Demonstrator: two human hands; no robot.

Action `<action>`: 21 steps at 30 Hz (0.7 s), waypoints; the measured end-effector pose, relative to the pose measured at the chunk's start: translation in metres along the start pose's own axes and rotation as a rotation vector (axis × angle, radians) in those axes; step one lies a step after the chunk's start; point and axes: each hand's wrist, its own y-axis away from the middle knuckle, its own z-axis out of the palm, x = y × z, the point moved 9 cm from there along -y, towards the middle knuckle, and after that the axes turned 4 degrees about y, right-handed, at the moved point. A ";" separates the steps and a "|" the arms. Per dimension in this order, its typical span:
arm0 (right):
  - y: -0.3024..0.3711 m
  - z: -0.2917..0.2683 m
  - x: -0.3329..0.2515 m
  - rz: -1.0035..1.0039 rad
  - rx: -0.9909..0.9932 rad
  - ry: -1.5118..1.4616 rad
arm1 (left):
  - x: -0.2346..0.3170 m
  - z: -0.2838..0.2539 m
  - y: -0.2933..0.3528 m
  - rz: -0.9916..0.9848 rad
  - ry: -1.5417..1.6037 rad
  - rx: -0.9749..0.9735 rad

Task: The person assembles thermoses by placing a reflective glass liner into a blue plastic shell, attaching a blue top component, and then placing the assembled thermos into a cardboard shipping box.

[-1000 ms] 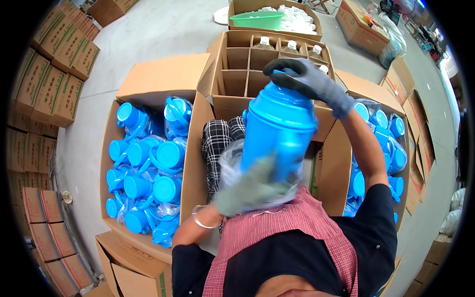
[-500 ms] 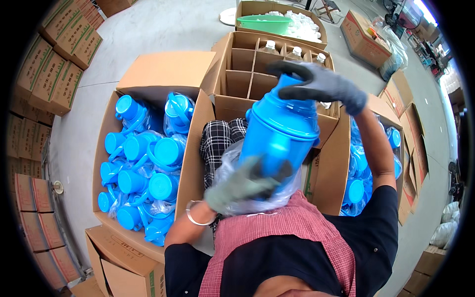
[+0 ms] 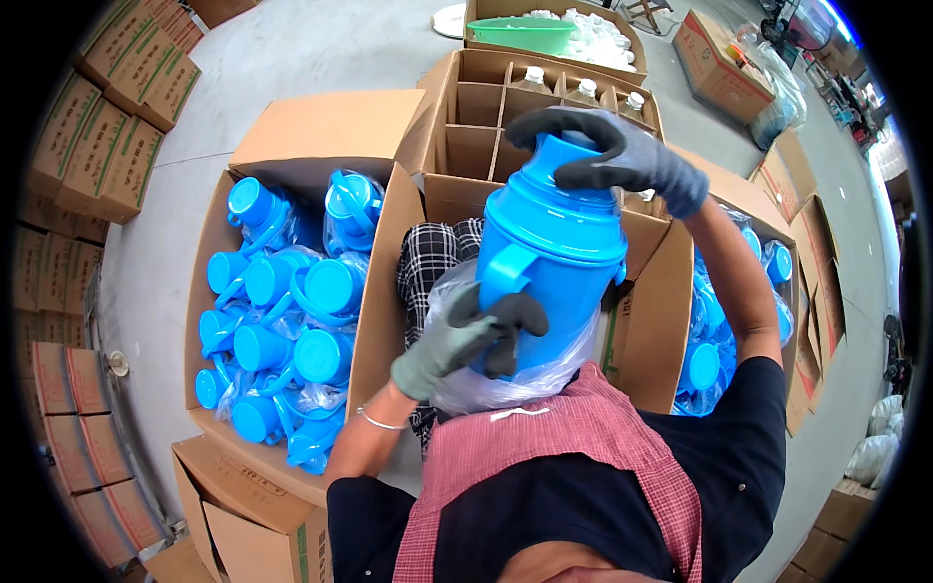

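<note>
Blue plastic jug [image 3: 559, 248] was held roughly upright over the lap, in the middle, between the left and right cartons. Its lower part was wrapped in a clear bag [image 3: 535, 384]. The neck was gripped from above by the gloved right hand [image 3: 612, 160], fingers and thumb closed around it. The jug's near-left side, just below the handle [image 3: 506, 270], was touched by the gloved left hand [image 3: 452, 345] (half-curled fingers; whether anything was firmly held could not be told).

Bagged blue jugs [image 3: 324, 285] were packed in the left carton [image 3: 384, 262]; more were seen in the right carton [image 3: 651, 360], partly hidden by the right arm. On the far side, white-capped bottles [image 3: 585, 90] were stood in a divided carton [image 3: 466, 199]. Farther off, a green basin [image 3: 520, 35] was placed beside white pieces [image 3: 598, 44] (too small to identify).
</note>
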 end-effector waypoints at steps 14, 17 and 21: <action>-0.016 0.021 0.028 0.068 -0.087 -0.032 | 0.004 -0.017 0.012 0.089 -0.137 0.269; -0.023 0.026 0.048 0.198 -0.013 0.137 | -0.010 0.006 -0.003 0.015 -0.401 0.340; -0.017 0.024 0.059 0.260 0.013 0.105 | 0.024 0.039 -0.015 -0.050 -0.433 0.179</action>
